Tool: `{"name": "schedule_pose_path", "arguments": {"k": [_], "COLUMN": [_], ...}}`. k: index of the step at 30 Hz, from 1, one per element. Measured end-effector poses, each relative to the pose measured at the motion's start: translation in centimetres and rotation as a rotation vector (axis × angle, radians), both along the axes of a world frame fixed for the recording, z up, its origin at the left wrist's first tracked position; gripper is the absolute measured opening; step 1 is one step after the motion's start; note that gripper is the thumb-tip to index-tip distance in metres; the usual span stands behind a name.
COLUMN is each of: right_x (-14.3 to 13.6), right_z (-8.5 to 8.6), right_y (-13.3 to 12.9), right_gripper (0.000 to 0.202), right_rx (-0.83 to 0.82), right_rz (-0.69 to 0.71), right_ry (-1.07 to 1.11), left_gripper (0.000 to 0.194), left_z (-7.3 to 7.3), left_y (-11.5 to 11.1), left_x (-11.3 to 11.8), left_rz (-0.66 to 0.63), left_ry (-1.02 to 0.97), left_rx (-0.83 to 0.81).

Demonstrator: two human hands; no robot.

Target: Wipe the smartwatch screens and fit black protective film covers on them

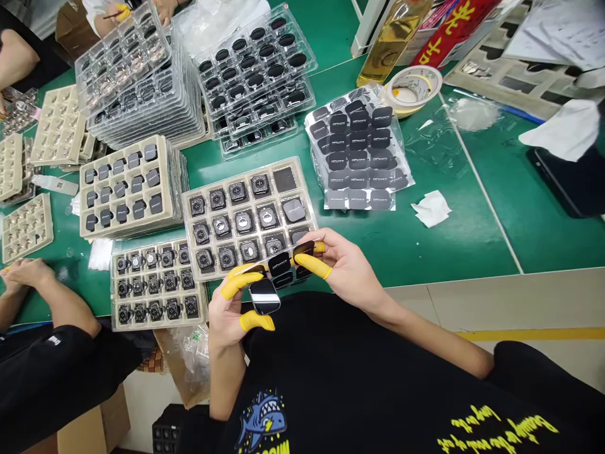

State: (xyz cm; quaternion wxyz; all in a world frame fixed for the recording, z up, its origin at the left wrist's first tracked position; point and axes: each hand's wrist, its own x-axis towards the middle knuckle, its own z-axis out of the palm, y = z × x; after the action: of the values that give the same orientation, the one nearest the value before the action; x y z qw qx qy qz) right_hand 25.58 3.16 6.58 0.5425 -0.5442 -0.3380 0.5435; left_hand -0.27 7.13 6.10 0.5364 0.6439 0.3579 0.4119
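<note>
My left hand [231,309], with yellow finger covers, holds a dark glossy square watch face [265,296] between thumb and fingers. My right hand [345,268], also in yellow finger covers, pinches a strip of dark printed film stickers [280,263] at its right end. The strip's left end reaches my left fingers. Just beyond both hands lies a beige tray [302,180] of square watch bodies, several showing round sensor backs. One body at its right side carries a grey cover [294,210]. A bare slot shows at the tray's top right corner.
Sticker sheets [359,145] lie beyond the right hand, near tape rolls [413,88] and an oil bottle [392,41]. Stacked clear trays [142,94] and beige trays [125,183] stand at left. Another person's clasped hands [28,274] rest on the left edge. Crumpled paper [432,209] lies right.
</note>
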Motion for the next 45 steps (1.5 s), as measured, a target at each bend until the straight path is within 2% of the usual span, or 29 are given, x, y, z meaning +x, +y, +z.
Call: {"name": "schedule_pose_path", "arguments": {"k": [6,10,13,20,26,30,37,41,45], "right_x": [1.5,1.9,1.9,1.5,1.5,2.2,3.6,3.9,3.7], "right_z": [-0.7,-0.7,-0.9,-1.7,-1.3,-0.7,-0.3,-0.5,-0.8], "right_y": [0.0,0.3,0.5,0.5,0.9,1.4,2.6,2.9,2.8], "right_gripper": [0.031,0.038,0.041,0.044,0.047,0.049,0.04,0.034,0.036], "right_rx": [0.207,0.334,0.348,0.181,0.16,0.128,0.071,0.098,0.162], "right_rz": [0.019,-0.013,0.032,0.024,0.039,0.127,0.315,0.352,0.317], "right_ry": [-0.447,-0.615,-0.568,-0.372,-0.28,-0.287,-0.364,-0.387,-0.488], "left_gripper": [0.067,0.067,0.068,0.071,0.07,0.067,0.066,0.067,0.069], "left_z": [-0.7,-1.3,-1.8,-2.3,-2.2,-1.5,0.1,0.8,0.3], "left_y": [-0.9,-1.5,-1.8,-1.7,-1.6,-0.9,0.3,0.5,0.3], "left_x": [1.2,1.6,1.5,1.1,0.7,0.4,0.1,0.3,0.3], "left_rz": [0.17,0.244,0.268,0.267,0.297,0.227,0.126,0.068,0.087], "left_ry": [-0.064,-0.017,0.028,0.044,0.059,0.095,0.311,0.364,0.386], "left_rx": [0.009,0.033,0.061,0.12,0.15,0.262,0.519,0.584,0.566]}}
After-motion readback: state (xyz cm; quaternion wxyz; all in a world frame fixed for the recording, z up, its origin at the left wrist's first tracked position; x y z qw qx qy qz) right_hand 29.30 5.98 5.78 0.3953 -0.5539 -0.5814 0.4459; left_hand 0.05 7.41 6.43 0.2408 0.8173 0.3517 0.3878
